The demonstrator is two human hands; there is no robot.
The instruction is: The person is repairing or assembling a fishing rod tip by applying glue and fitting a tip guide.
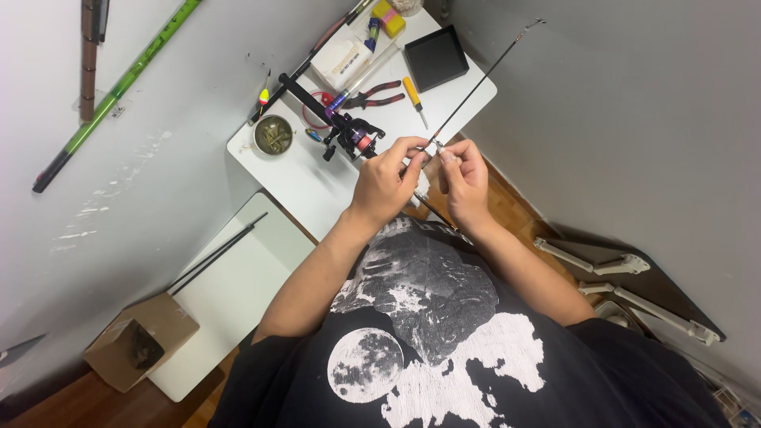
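Your L hand (386, 181) and R hand (464, 178) meet over the near edge of the white table (297, 178), both pinched shut on a thin black rod (483, 78). Rod runs diagonally btwn your fingertips: tip up-right toward the wall, butt down toward your chest. Small guide ring (437, 144) sits right at the pinch, btwn both thumbs. Spinning reel (354, 135) lies just left of L hand, pliers (372, 93) and black tray (435, 57) farther back.
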